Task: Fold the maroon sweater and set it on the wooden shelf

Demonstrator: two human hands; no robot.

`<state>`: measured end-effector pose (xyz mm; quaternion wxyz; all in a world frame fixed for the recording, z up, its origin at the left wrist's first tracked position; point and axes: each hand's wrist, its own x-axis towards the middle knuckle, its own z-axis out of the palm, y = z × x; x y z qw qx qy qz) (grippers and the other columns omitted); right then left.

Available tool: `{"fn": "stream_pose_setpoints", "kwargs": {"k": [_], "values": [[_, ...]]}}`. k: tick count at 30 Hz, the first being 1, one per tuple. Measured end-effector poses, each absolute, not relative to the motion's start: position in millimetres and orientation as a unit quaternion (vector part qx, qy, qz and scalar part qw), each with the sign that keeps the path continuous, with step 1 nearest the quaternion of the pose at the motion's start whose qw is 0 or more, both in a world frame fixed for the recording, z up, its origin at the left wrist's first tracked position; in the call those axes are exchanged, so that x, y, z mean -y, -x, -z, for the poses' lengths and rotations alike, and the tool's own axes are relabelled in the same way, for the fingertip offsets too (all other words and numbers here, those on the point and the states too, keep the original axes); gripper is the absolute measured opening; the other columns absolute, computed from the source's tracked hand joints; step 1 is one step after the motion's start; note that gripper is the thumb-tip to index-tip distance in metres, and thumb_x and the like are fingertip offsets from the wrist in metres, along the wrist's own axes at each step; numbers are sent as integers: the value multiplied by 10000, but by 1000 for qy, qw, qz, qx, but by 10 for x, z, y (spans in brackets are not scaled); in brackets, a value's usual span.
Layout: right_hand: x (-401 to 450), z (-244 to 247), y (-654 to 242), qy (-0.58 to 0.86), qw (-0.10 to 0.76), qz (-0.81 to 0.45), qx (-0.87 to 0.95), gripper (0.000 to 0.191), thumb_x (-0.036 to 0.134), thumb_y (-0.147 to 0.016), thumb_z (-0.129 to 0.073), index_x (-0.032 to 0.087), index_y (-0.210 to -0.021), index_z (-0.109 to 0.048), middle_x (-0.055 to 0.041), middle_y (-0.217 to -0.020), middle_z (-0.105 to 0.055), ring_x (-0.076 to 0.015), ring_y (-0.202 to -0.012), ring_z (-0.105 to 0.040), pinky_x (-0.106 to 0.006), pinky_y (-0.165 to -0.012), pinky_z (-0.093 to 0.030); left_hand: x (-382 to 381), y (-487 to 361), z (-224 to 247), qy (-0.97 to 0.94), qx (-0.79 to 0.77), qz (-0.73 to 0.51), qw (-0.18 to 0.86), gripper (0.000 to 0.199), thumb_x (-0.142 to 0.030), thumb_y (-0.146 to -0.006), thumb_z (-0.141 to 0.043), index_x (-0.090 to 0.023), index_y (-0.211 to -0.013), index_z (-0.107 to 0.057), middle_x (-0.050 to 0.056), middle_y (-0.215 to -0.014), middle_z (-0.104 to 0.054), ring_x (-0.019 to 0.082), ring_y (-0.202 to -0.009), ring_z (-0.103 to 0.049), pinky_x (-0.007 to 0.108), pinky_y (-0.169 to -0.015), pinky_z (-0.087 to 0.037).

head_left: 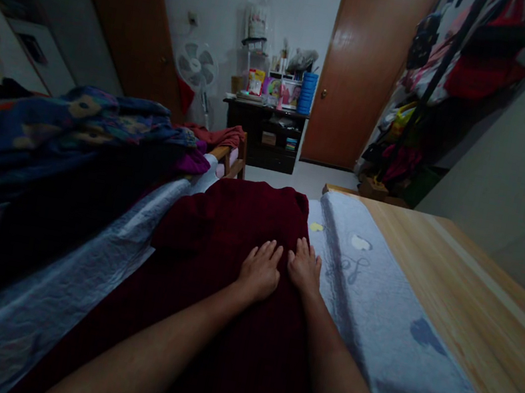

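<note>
A dark red cloth [249, 214] lies spread over a light blue patterned sheet [357, 261], running from the bottom edge to the middle of the view. My left hand [261, 269] rests flat on the cloth with its fingers apart. Close by on the right, my right hand [304, 268] lies on the cloth's right edge, fingers spread. The two hands do not touch, and neither holds anything. Part of the cloth sticks out to the left, like a sleeve.
Piled clothes [77, 123] cover the left side. A wooden board [471, 281] borders the sheet at the right. Farther back stand a fan [198, 64], a dark shelf [260, 135] with items on top, and a brown door [353, 70]. Bags and clothes hang at the upper right.
</note>
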<state>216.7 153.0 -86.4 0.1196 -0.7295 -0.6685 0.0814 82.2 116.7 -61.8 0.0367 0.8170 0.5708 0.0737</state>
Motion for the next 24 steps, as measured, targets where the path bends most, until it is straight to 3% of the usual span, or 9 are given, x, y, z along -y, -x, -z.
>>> {"fn": "stream_pose_setpoints", "kwargs": {"k": [3, 6, 9, 12, 16, 24], "values": [[-1544, 863, -2164, 733, 111, -82, 666, 588, 388, -948, -278, 183, -1497, -240, -40, -1569, -206, -269, -1419, -195, -500, -1120, -175, -1322, -946, 498, -799, -595, -78, 24, 574, -262, -891, -379, -197, -1458, -325, 97, -1522, -332, 258, -1356, -331, 443, -1066, -330], [-1556, 863, -2165, 733, 103, -87, 667, 594, 393, -947, -277, 173, -1498, -238, -42, -1570, -200, -268, -1424, -185, -504, -1121, -178, -1495, -1047, 400, -767, -635, -86, 14, 552, -299, -895, -399, -260, -1444, -347, 121, -1451, -410, 315, -1194, -468, 442, -883, -460], [-1563, 870, -2172, 731, 102, -84, 670, 596, 400, -949, -273, 170, -1497, -240, -41, -1570, -199, -268, -1426, -182, -506, -1123, -179, -1679, -1062, 412, -734, -672, -99, 17, 505, -312, -878, -445, -259, -1380, -441, 130, -1327, -504, 307, -1074, -531, 421, -804, -483], [-1571, 884, -2177, 730, 110, -79, 670, 596, 402, -947, -279, 173, -1495, -248, -34, -1566, -214, -278, -1421, -198, -511, -1122, -186, -1797, -998, 535, -719, -679, -146, -19, 409, -316, -901, -420, -231, -1281, -545, 120, -1217, -580, 296, -1099, -517, 475, -924, -421], [-1581, 915, -2175, 729, 116, -80, 670, 596, 393, -939, -294, 161, -1488, -268, -47, -1561, -228, -281, -1417, -214, -509, -1126, -183, -1841, -899, 722, -745, -635, -201, -48, 452, -352, -916, -412, -216, -1336, -508, 87, -1392, -504, 275, -1297, -380, 495, -1115, -223], [-1754, 820, -2224, 728, 171, -113, 654, 582, 348, -886, -398, 145, -1431, -374, -106, -1537, -283, -332, -1410, -226, -615, -1101, -183, -1873, -843, 851, -768, -610, -192, -25, 589, -439, -913, -396, -174, -1439, -374, 97, -1507, -366, 275, -1400, -270, 518, -1153, -160]]}}
